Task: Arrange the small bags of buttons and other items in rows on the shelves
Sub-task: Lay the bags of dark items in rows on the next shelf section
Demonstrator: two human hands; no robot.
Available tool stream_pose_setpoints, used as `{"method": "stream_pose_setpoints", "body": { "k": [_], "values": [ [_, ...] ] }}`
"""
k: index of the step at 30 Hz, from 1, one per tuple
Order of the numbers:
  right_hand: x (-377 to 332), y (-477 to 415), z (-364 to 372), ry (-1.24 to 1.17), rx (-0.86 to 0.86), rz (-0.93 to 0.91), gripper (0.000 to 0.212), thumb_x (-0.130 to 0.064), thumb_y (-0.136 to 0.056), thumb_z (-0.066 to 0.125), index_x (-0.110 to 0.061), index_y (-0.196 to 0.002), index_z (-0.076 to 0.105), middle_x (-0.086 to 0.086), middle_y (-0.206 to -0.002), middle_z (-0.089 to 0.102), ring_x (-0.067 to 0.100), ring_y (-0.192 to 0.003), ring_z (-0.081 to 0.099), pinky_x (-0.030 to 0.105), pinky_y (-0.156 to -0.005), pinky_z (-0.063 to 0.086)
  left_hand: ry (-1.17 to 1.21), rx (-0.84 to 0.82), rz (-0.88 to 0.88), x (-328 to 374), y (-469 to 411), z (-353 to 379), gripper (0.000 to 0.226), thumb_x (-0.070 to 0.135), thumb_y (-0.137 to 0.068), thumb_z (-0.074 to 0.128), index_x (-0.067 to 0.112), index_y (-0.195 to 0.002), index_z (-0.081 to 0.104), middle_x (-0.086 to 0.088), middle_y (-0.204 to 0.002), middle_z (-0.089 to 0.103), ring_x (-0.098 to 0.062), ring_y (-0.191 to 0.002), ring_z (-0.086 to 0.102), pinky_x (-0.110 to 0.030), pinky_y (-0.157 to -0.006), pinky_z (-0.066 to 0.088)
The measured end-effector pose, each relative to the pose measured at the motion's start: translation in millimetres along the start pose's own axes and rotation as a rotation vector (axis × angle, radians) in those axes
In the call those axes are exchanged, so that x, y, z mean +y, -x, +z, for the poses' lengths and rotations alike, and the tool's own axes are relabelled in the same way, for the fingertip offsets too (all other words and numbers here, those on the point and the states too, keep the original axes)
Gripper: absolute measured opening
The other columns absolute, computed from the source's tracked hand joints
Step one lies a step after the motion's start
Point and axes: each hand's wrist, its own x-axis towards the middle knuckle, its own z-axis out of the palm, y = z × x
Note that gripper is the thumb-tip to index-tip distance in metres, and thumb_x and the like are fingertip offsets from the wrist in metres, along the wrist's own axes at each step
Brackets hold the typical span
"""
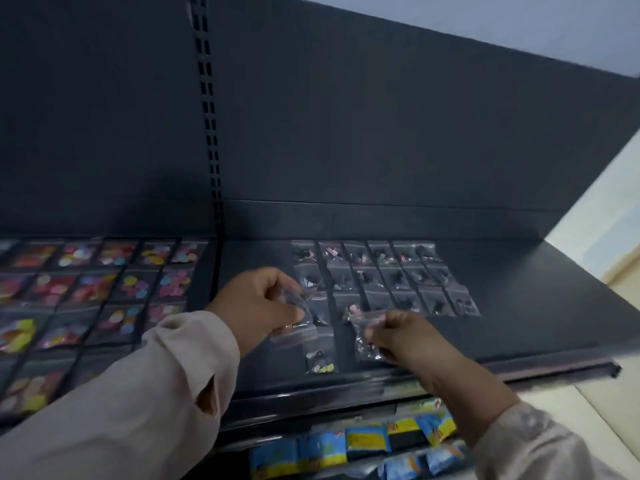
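Observation:
Small clear bags of dark items (391,275) lie in three rows on the dark shelf (540,317). My left hand (258,301) grips a bunch of clear small bags (294,299) above the left end of the rows. My right hand (403,336) pinches one clear bag (367,344) by its top edge, low over the shelf near the front. A single bag with yellow and dark pieces (320,360) lies flat between my hands.
The shelf section to the left holds rows of bags with colourful buttons (86,292). A slotted upright (209,133) divides the two sections. Blue and yellow packets (349,448) fill the shelf below. A pale wall (606,216) stands on the right.

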Motion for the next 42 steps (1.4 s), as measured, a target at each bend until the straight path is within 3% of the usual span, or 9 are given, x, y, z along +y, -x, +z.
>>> {"method": "stream_pose_setpoints", "body": {
  "k": [6,11,18,28,33,36,38,40,42],
  "values": [
    [5,-17,4,0.237,-0.126,-0.168,0.017,-0.013,-0.082,0.070,-0.020,-0.078,0.055,-0.004,-0.075,0.062,0.006,-0.064,0.056,0.021,-0.061,0.047,-0.018,0.127,-0.045,8,2,27,0.022,0.003,-0.073,0.074,0.022,-0.079,0.065,-0.001,-0.064,0.053,-0.017,-0.062,0.052,-0.034,-0.067,0.047],
    [8,-10,-12,0.800,0.048,-0.491,0.044,-0.040,-0.088,0.060,-0.023,-0.126,0.047,0.000,-0.119,0.057,0.020,-0.100,0.059,0.026,-0.074,0.043,-0.058,0.195,-0.076,8,8,40,0.020,0.005,-0.075,0.074,0.022,-0.082,0.064,0.002,-0.065,0.051,-0.013,-0.060,0.050,-0.031,-0.066,0.046],
    [26,-23,-19,0.746,-0.230,-0.784,0.028,-0.026,-0.089,0.061,-0.022,-0.117,0.062,-0.006,-0.106,0.049,0.012,-0.100,0.047,0.018,-0.081,0.039,-0.031,0.207,-0.126,4,11,52,0.021,0.004,-0.076,0.073,0.022,-0.081,0.063,0.003,-0.065,0.050,-0.011,-0.058,0.049,-0.024,-0.063,0.045],
    [30,-34,-8,0.701,-0.181,-0.810,0.034,-0.034,-0.091,0.058,-0.021,-0.122,0.061,-0.002,-0.106,0.048,0.016,-0.103,0.048,0.021,-0.085,0.041,-0.045,0.222,-0.126,2,14,55,0.022,0.005,-0.075,0.073,0.024,-0.081,0.063,0.005,-0.061,0.048,-0.007,-0.052,0.047,-0.018,-0.057,0.043],
    [30,-34,-8,0.705,-0.192,-0.783,0.033,-0.035,-0.090,0.058,-0.021,-0.120,0.062,-0.003,-0.105,0.048,0.015,-0.103,0.049,0.020,-0.085,0.041,-0.060,0.197,-0.107,5,14,57,0.022,0.005,-0.075,0.073,0.023,-0.083,0.063,0.007,-0.062,0.047,0.002,-0.045,0.046,-0.010,-0.050,0.041],
    [21,-28,-11,0.521,-0.157,-0.747,0.024,-0.034,-0.092,0.055,-0.017,-0.103,0.067,-0.003,-0.091,0.052,0.008,-0.086,0.053,0.019,-0.076,0.042,-0.076,0.183,-0.066,5,15,62,0.024,0.003,-0.074,0.073,0.024,-0.083,0.062,0.008,-0.061,0.047,0.002,-0.046,0.045,-0.011,-0.052,0.041],
    [6,-19,-11,0.211,-0.225,-0.542,0.038,-0.040,-0.092,0.052,-0.005,-0.087,0.065,0.008,-0.076,0.057,0.009,-0.070,0.052,0.025,-0.067,0.041,-0.121,0.189,-0.024,6,15,67,0.028,0.005,-0.073,0.074,0.028,-0.081,0.061,0.011,-0.060,0.047,0.001,-0.049,0.044,-0.014,-0.054,0.041],
    [-6,-13,-12,-0.109,-0.361,-0.228,0.049,-0.053,-0.082,0.055,-0.007,-0.090,0.068,0.011,-0.083,0.067,0.015,-0.076,0.059,0.027,-0.071,0.044,-0.178,0.197,0.017,8,16,74,0.028,0.005,-0.073,0.072,0.030,-0.080,0.060,0.012,-0.059,0.048,0.002,-0.050,0.045,-0.014,-0.054,0.041],
    [-12,-6,-13,-0.288,-0.477,-0.073,0.037,-0.048,-0.078,0.062,-0.013,-0.085,0.070,0.006,-0.082,0.068,0.017,-0.078,0.062,0.028,-0.073,0.047,-0.229,0.182,0.062,12,16,82,0.029,0.004,-0.075,0.068,0.031,-0.080,0.059,0.013,-0.062,0.050,0.002,-0.053,0.047,-0.014,-0.055,0.042]
  ]
}}
